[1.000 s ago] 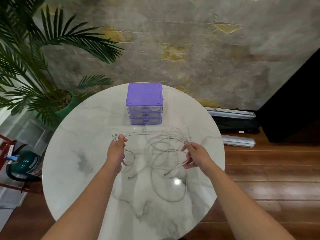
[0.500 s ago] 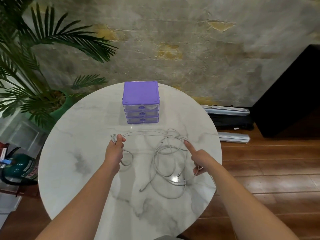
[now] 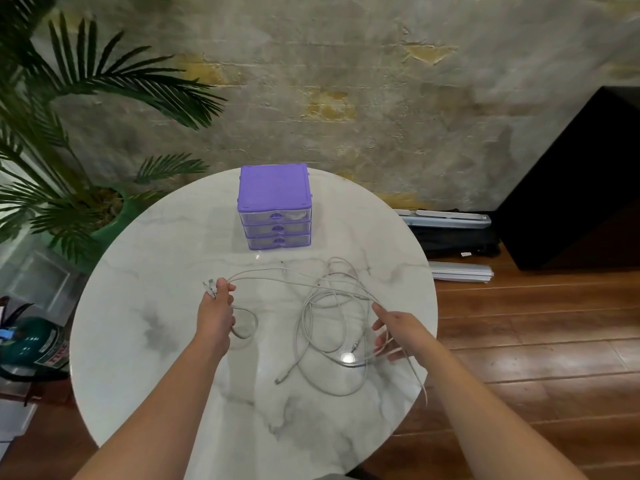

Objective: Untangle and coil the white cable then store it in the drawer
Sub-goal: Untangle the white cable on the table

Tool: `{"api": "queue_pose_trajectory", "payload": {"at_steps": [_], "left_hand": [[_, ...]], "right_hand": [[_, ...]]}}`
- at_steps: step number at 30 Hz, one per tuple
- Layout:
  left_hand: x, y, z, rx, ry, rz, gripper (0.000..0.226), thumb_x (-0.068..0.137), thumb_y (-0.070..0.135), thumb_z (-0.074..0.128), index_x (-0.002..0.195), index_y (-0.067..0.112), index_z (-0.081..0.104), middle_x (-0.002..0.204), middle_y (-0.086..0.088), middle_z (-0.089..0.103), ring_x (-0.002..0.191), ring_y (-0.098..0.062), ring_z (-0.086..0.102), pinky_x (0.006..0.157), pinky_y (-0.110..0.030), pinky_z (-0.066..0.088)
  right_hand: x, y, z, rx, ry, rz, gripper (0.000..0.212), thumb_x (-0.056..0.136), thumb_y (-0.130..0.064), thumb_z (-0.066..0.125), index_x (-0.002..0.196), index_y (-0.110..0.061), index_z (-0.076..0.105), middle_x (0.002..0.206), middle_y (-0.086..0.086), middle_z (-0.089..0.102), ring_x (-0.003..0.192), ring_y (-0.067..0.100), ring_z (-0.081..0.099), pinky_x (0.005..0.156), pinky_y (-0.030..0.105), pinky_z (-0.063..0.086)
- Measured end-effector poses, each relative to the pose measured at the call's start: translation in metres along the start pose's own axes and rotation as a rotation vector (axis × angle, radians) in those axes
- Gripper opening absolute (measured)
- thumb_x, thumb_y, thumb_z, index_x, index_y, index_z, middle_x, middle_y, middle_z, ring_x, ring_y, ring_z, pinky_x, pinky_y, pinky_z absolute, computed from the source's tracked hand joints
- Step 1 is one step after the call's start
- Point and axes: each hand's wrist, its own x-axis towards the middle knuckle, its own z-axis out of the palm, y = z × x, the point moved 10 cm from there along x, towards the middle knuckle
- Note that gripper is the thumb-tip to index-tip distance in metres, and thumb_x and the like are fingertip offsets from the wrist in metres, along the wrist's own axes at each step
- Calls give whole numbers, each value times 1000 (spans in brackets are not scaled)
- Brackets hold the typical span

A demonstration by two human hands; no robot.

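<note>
Left grip (image 3: 215, 308) clenched, right grip (image 3: 398, 332) splayed

The bench (image 3: 138, 341) is cut off at the bottom edge; the white cable (image 3: 322, 327) passes hidden under the right hand (image 3: 398, 332).
</note>
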Motion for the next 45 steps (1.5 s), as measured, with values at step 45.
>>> {"api": "queue_pose_trajectory", "payload": {"at_steps": [45], "left_hand": [[-9, 22, -10, -136, 34, 33, 31, 103, 40, 36, 80, 23, 48, 62, 6, 29, 33, -2, 22, 38, -19, 19]], "right_hand": [[-15, -65, -42, 88, -11, -195, 22, 99, -18, 50, 113, -9, 64, 81, 3, 43, 57, 13, 41, 48, 26, 42]]}}
